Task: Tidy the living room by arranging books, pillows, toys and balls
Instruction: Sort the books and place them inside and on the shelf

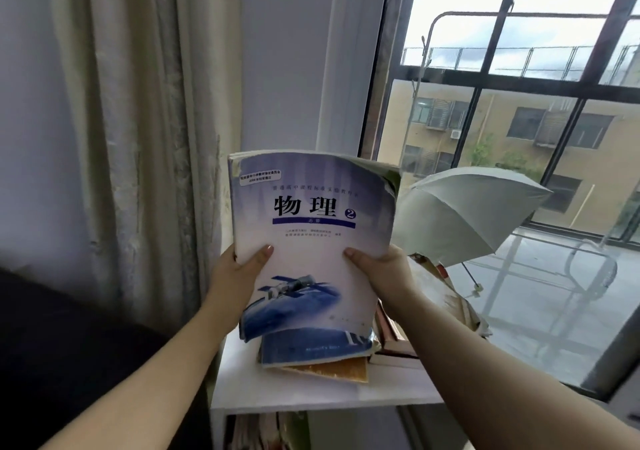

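Left hand (239,273) and right hand (384,269) each pinch the floppy physics book (311,234) above the uneven stack (318,352), so a careless drop could topple it.

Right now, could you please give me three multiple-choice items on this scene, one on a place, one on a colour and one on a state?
1. Where is the open umbrella relative to the held textbook?
A. To its left
B. To its right, by the window
C. Directly beneath it

2. Which colours does the textbook's cover show?
A. Red and yellow
B. Blue and white
C. Black and green

3. How is the textbook held?
A. By one hand only
B. It lies untouched, with no hand on it
C. By both hands, thumbs on the cover

Answers:
1 B: the umbrella stands open to the right of the book, before the panes.
2 B: blue fades into white across the cover.
3 C: the left hand and the right hand grip its side edges.
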`<state>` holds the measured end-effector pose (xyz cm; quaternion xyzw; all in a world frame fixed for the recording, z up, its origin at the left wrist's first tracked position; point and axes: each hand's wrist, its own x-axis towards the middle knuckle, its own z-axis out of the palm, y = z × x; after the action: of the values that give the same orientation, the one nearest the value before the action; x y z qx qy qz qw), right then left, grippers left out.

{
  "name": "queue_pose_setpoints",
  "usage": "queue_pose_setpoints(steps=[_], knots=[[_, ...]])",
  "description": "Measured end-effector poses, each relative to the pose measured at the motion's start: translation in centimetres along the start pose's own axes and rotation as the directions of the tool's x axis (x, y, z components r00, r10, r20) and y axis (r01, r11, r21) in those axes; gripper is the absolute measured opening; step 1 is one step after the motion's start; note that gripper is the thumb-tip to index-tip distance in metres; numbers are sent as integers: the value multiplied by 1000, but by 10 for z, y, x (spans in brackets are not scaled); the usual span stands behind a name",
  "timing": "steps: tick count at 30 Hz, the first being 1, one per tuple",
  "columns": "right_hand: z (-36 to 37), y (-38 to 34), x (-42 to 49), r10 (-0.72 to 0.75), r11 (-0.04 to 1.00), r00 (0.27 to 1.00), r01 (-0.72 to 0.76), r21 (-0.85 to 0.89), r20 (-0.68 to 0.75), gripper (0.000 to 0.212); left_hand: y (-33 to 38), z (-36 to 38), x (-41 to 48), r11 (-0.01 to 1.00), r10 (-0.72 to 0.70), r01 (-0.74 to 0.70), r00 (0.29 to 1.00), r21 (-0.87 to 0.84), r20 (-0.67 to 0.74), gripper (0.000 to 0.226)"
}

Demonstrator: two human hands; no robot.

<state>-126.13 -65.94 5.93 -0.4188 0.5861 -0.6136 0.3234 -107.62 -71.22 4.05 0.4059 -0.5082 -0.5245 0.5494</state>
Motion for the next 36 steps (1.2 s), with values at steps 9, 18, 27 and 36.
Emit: queue_pose_setpoints(steps=[9,18,27,36], knots=[[-38,-28,-64,-64,998,997,62,28,47,13,36,0,-80,998,44,-42,998,-47,38,8],[-99,30,-137,24,991,991,-5,-135,133,12,0,-14,-138,923,-120,2,952,385,282,25],[-126,127,-158,192,922,979,-153,-356,75,18,-69,-22,-164,904,-276,78,858,421,433,31],[-137,215,-121,433,731,900,-323,-601,43,26,-142,1,-173,809,-301,30,878,587,371,28]])
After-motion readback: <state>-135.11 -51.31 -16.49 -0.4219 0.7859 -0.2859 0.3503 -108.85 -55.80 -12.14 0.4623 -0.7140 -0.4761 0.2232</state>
